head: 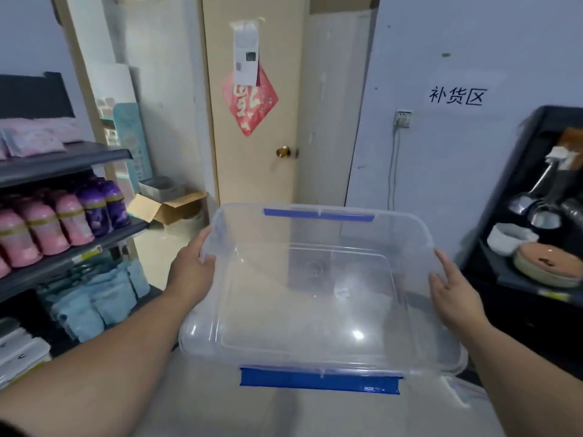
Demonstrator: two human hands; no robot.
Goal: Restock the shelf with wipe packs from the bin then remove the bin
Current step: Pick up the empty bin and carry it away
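Two bare forearms enter from the lower corners and meet at the bin (pixel 217 313), a clear plastic tub held level in front of the person, between the two shelving units and facing the door (pixel 252 171).

The left hand (pixel 192 272) grasps the left rim, fingers curled over the edge. The right hand (pixel 454 294) holds the right side, thumb against the rim and fingers along the outer wall.

A blue latch (pixel 318 380) hangs at the near end and a second blue latch (pixel 318 214) sits on the far end. Contents of the bin: only a small sticker (pixel 342 292) on the bottom; the floor shows through the plastic.

Left shelf (pixel 69 159):
- Top level: pink wipe packs (pixel 34 137), lying flat.
- Middle level: pink bottles (pixel 41 231) and purple bottles (pixel 101 206), standing in rows.
- Lower level: light-blue pouches (pixel 94 298).

An open cardboard box (pixel 170 206) sits on the floor beyond this shelf; its contents cannot be made out.

The door carries a red diamond paper (pixel 249 102).

The black shelf (pixel 536 127) on the right holds steel ladles (pixel 536 203), a white bowl (pixel 508 238) and a stack of plates (pixel 549 266).
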